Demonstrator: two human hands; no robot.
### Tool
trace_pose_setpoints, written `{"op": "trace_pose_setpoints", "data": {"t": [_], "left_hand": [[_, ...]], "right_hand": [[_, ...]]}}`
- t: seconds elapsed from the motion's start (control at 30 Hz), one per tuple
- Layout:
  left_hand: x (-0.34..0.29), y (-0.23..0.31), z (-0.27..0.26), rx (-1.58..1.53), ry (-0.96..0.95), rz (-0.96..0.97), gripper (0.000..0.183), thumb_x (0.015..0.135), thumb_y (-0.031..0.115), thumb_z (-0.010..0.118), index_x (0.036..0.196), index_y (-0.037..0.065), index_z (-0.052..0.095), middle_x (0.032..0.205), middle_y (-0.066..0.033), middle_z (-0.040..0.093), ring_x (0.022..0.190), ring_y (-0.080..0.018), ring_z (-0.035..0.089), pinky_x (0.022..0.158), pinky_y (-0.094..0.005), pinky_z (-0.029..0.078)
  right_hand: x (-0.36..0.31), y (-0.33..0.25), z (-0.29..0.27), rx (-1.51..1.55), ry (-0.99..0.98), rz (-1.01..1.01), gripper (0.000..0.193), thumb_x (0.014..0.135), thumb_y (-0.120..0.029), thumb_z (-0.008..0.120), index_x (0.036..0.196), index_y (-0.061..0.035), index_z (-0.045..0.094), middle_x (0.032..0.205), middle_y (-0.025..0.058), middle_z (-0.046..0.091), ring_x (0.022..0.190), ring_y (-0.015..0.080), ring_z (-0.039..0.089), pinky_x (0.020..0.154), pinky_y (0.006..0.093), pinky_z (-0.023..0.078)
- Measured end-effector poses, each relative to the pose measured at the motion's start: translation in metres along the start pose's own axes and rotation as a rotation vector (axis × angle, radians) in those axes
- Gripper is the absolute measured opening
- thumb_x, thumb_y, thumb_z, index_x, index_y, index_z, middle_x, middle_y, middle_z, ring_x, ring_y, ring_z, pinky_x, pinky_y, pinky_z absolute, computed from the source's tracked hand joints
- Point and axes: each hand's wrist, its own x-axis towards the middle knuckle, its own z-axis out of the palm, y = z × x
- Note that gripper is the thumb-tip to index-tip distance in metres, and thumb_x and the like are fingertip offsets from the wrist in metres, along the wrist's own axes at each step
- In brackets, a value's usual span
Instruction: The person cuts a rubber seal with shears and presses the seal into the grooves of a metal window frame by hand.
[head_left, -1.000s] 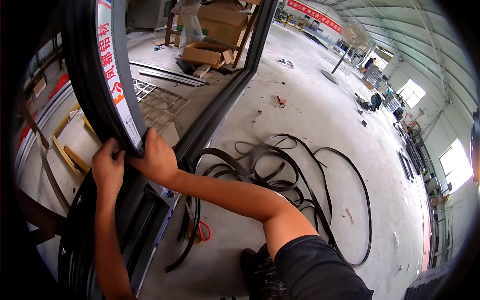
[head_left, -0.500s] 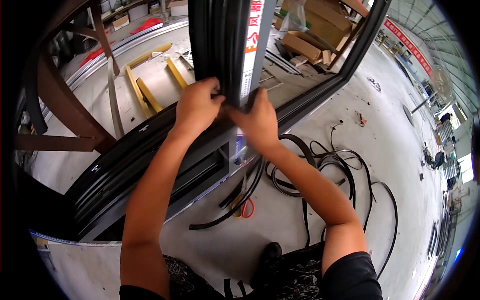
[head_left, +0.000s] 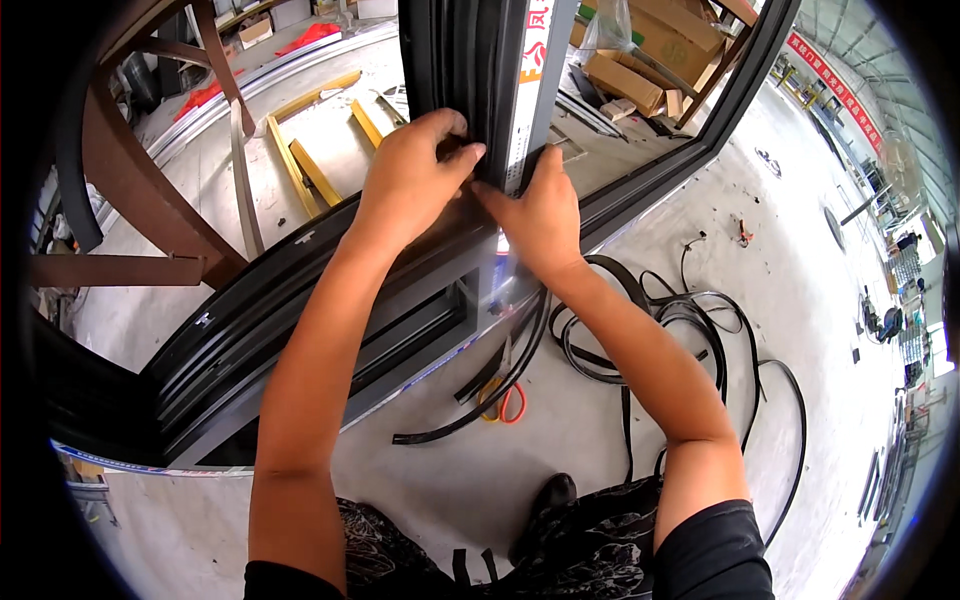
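Observation:
The upright post (head_left: pixel 490 70) of a dark grey window frame (head_left: pixel 420 275) stands in front of me, with black ribbed strips along its side. My left hand (head_left: pixel 415 185) has its thumb and fingers curled together against these strips, low on the post. What lies in that pinch is too hidden to name. Close by, my right hand (head_left: pixel 540 215) grips the lower post from the right, its thumb across the front and its other fingers mostly out of sight. Below the frame, black rubber seal strips (head_left: pixel 470 430) lie on the floor, one beside scissors (head_left: pixel 512 402) with red and yellow handles.
Loops of black strip (head_left: pixel 690 325) spread over the floor (head_left: pixel 820 260) at the right. Beyond the frame are yellow bars (head_left: pixel 295 165), a brown steel stand (head_left: pixel 160 200) and cardboard boxes (head_left: pixel 625 80). A pedestal fan (head_left: pixel 900 165) stands far right.
The whole view has shifted slightly, the frame now sitting a little farther right. My hands stay at the same low part of the post, the left fingers slightly higher along it.

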Motion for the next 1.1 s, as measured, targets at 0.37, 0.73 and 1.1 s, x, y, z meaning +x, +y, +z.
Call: {"op": "trace_pose_setpoints", "data": {"t": [0.37,0.73,1.1], "left_hand": [[-0.003,-0.003,0.003,0.217,0.107,0.123,0.03,0.084,0.02,0.076,0.103,-0.001,0.063,0.089,-0.0124,0.07,0.079,-0.0202,0.069,0.07,-0.0317,0.054],[-0.009,-0.001,0.021,0.389,0.299,0.105,0.024,0.084,0.023,0.072,0.091,0.004,0.059,0.077,-0.0086,0.067,0.069,-0.0229,0.067,0.066,-0.034,0.052],[-0.001,-0.017,0.012,0.183,0.216,0.141,0.021,0.087,0.012,0.073,0.096,0.0,0.058,0.083,-0.009,0.068,0.071,-0.0158,0.066,0.059,-0.029,0.055]], "right_hand": [[0.002,0.004,0.002,0.059,-0.057,-0.036,0.056,0.071,-0.023,0.085,0.098,0.0053,0.044,0.084,0.0277,0.065,0.081,0.0466,0.065,0.071,0.0488,0.053],[0.002,-0.007,0.001,0.041,-0.03,0.019,0.049,0.075,-0.026,0.079,0.095,0.0061,0.048,0.08,0.0223,0.067,0.075,0.0388,0.068,0.069,0.0427,0.053],[0.002,-0.011,0.0,-0.054,0.017,0.049,0.054,0.071,-0.034,0.083,0.088,0.0035,0.049,0.077,0.0246,0.066,0.075,0.0445,0.066,0.066,0.0472,0.053]]}}
